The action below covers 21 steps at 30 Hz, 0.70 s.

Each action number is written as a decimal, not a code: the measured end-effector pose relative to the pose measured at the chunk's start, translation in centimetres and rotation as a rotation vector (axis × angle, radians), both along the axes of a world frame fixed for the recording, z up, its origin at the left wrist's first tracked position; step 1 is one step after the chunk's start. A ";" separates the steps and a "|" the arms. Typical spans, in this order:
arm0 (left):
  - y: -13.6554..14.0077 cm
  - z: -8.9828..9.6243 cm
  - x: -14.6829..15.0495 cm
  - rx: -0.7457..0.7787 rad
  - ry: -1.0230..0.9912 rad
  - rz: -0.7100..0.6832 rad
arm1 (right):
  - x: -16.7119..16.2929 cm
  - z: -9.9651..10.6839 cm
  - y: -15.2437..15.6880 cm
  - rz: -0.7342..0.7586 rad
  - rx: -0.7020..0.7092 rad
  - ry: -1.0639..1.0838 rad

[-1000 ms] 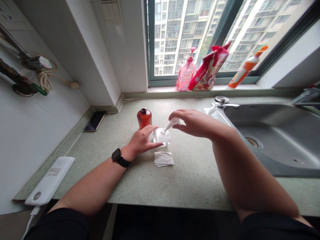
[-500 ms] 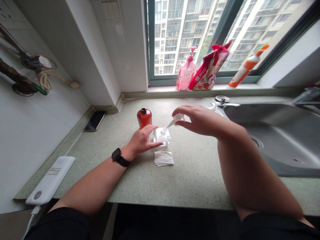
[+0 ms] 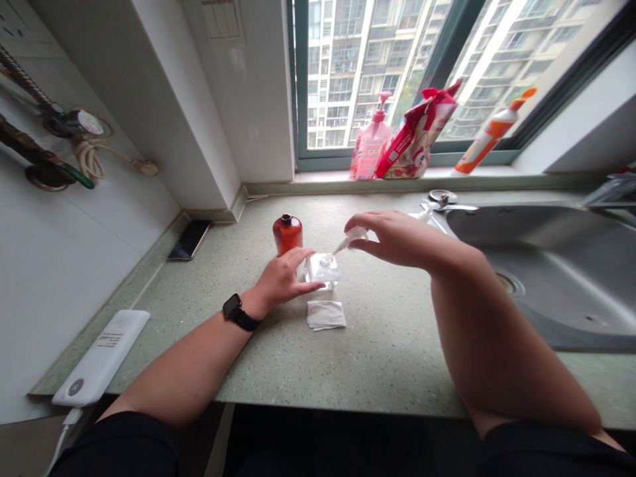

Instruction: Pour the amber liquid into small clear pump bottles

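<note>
My left hand [image 3: 292, 275] steadies a clear square container [image 3: 324, 268], thumb on its near side and fingers on its far left. A round opening shows in the container's top. Between the fingertips of my right hand [image 3: 385, 235] is a small whitish, translucent piece with a narrow tip [image 3: 352, 237]. That tip points down and left, at the container's top near the opening; I cannot tell whether they touch. Just behind my left hand stands an uncapped amber bottle [image 3: 287, 233]. A folded white tissue [image 3: 326, 314] lies in front of the container.
To the right is a metal sink [image 3: 561, 265]. A phone [image 3: 189, 240] and a white power bank [image 3: 102, 358] with a cable lie at the left. On the window sill stand a pink pump bottle [image 3: 370, 147], a red pouch [image 3: 417, 139] and an orange-and-white bottle [image 3: 487, 142].
Almost nothing differs. Both hands keep their grips; the narrow tip of the whitish piece stays at the container's top, with only a very slight shift of my right hand.
</note>
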<state>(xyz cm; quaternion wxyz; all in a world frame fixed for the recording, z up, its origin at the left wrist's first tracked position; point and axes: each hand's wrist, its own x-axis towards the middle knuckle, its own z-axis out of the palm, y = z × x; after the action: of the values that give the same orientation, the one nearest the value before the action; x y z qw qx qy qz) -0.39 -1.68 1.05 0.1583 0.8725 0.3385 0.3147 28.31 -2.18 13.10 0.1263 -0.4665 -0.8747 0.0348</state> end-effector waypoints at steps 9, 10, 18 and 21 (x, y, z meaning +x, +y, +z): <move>0.0 0.0 -0.1 -0.001 0.017 0.002 | 0.0 0.1 0.0 -0.015 -0.028 -0.010; 0.0 0.0 -0.1 0.002 0.017 0.001 | -0.1 0.2 0.0 -0.018 -0.031 -0.010; 0.1 -0.1 -0.1 0.022 0.010 -0.006 | 0.4 -0.3 0.5 -0.031 -0.137 -0.095; 0.1 -0.1 0.0 0.020 0.014 -0.006 | 0.7 -0.7 1.0 -0.036 -0.177 -0.140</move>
<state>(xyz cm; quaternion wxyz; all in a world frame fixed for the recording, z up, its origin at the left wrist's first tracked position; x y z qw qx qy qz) -0.43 -1.60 0.98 0.1484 0.8772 0.3339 0.3115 29.02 -1.14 12.37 0.0238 -0.4929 -0.8664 0.0768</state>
